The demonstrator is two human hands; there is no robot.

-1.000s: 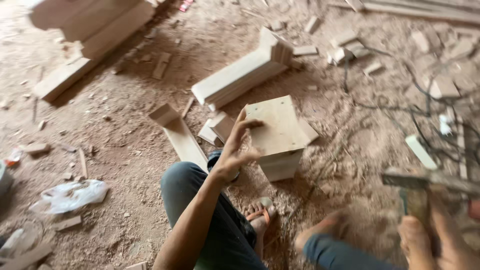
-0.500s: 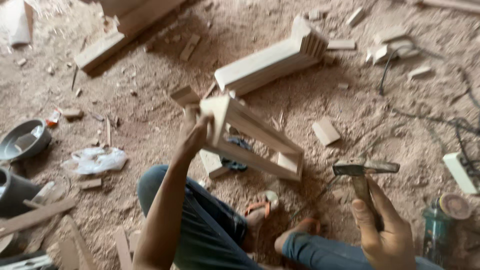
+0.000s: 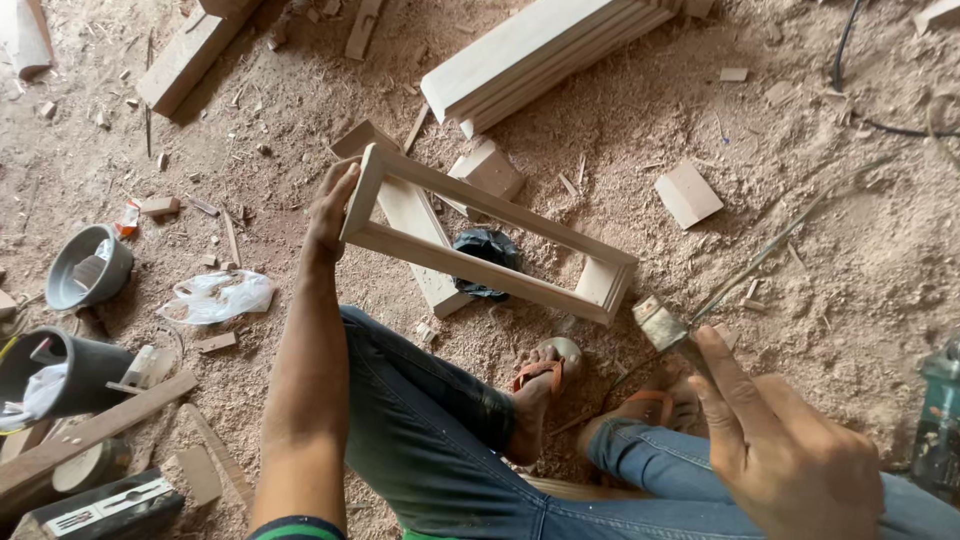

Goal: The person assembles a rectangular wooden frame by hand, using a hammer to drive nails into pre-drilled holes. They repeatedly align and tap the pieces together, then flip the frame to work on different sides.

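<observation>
A long rectangular frame [image 3: 490, 235] of pale wooden slats is tilted up off the sawdust floor. My left hand [image 3: 328, 215] grips its left end, fingers curled over the short end piece. My right hand [image 3: 785, 445] is low at the right, closed around the handle of a hammer [image 3: 662, 322] whose metal head sits just below the frame's right end, a little apart from it. My legs in blue jeans and feet in sandals lie under the frame.
A stack of pale planks [image 3: 540, 55] lies beyond the frame. Small wood blocks [image 3: 688, 193] and offcuts are scattered about. Grey bowls [image 3: 88, 268], a plastic bag [image 3: 220, 295] and a dark rag [image 3: 485, 250] sit at left and centre. A cable [image 3: 880, 125] runs at top right.
The square block under my left hand gave way to the slatted frame, now lifted and turned to lie longer across the view. My right hand brought the hammer up close to the frame's right end.
</observation>
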